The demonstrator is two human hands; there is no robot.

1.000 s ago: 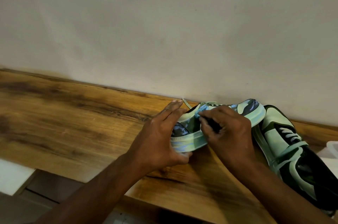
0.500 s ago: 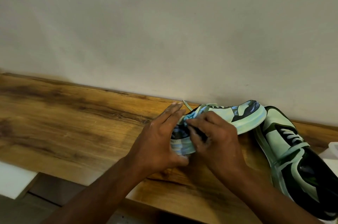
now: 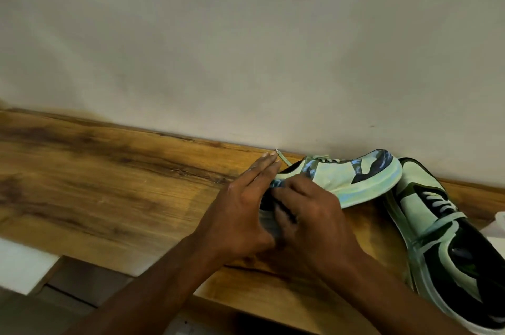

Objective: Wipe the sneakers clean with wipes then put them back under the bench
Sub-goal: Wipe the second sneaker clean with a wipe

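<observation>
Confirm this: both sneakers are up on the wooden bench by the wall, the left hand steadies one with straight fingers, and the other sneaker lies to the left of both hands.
Not quite. The head view shows the other sneaker to the right of both hands. The rest holds: both are on the wooden bench by the wall, and the left hand steadies the held sneaker with straight fingers.

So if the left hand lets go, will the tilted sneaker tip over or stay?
The tilted sneaker probably drops flat: its toe is raised and leans on the second sneaker. It looks light, so the left hand likely steadies it.
</observation>
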